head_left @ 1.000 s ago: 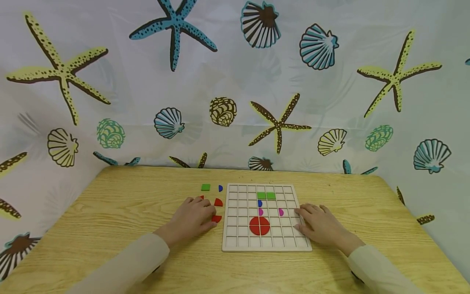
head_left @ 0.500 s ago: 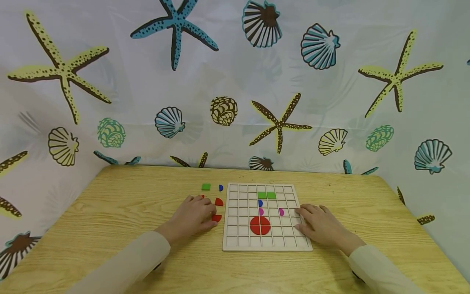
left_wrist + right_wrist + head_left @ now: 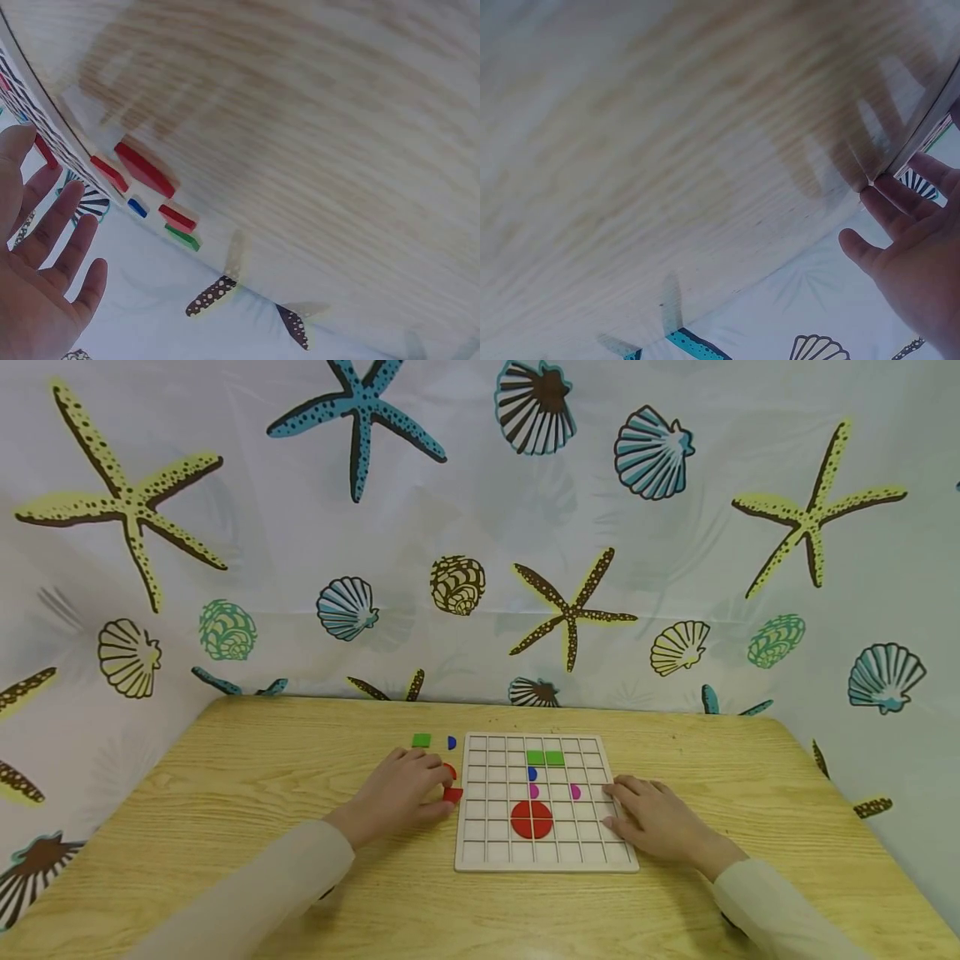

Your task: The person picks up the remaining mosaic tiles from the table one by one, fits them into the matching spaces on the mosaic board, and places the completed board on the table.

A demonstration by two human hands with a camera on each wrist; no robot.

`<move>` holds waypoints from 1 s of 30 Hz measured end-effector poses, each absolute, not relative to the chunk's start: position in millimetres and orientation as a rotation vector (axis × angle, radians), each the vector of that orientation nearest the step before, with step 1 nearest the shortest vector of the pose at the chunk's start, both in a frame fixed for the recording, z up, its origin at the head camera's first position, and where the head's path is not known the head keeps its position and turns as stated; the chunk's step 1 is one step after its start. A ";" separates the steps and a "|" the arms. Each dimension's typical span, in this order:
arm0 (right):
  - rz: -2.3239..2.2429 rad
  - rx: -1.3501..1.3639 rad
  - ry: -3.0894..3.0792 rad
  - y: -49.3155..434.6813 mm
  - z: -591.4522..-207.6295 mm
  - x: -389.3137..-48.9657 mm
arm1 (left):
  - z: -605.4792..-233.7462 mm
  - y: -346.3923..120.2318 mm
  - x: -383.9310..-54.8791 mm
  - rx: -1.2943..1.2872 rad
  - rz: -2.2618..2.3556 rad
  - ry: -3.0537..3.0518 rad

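Observation:
In the head view my left hand [image 3: 401, 789] is just left of the white grid board [image 3: 472, 856]. Between its thumb and index finger it pinches a red quarter-circle piece [image 3: 453, 795], which the left wrist view shows as a thin red tile [image 3: 46, 151] above the table. Another red piece [image 3: 450, 770] peeks out past the knuckles; more red tiles [image 3: 146, 169] show in the left wrist view. My right hand [image 3: 656, 818] rests at the board's right edge, fingertips on the rim and fingers relaxed.
A green square [image 3: 422, 740] and a blue half-circle [image 3: 452, 742] lie left of the board. On its grid are two green squares [image 3: 544, 757], a blue half-circle [image 3: 532, 773], magenta half-circles [image 3: 575, 792] and a red disc of quarters [image 3: 532, 819]. A patterned curtain [image 3: 480, 527] backs the wooden table [image 3: 247, 760].
My left hand has shifted forward and toward the board, and the red quarter-circle in its fingers has moved up to the board's left edge. The right hand has stayed put.

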State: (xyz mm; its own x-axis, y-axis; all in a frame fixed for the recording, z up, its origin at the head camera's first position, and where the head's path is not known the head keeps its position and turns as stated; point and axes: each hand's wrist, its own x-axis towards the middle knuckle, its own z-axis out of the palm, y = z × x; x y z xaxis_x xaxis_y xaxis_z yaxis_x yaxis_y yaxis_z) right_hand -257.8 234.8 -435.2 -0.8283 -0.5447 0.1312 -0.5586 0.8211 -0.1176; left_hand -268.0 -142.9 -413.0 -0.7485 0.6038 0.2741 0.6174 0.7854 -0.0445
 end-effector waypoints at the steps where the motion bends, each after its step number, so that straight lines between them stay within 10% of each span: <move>1: 0.233 0.884 -2.910 234.9 -435.1 -257.8 | -410.9 -141.1 -267.7 -0.952 -0.071 -2.693; 30: 0.247 0.880 -2.922 233.9 -434.6 -256.8 | -402.3 -69.6 -258.6 -1.151 -0.089 -2.635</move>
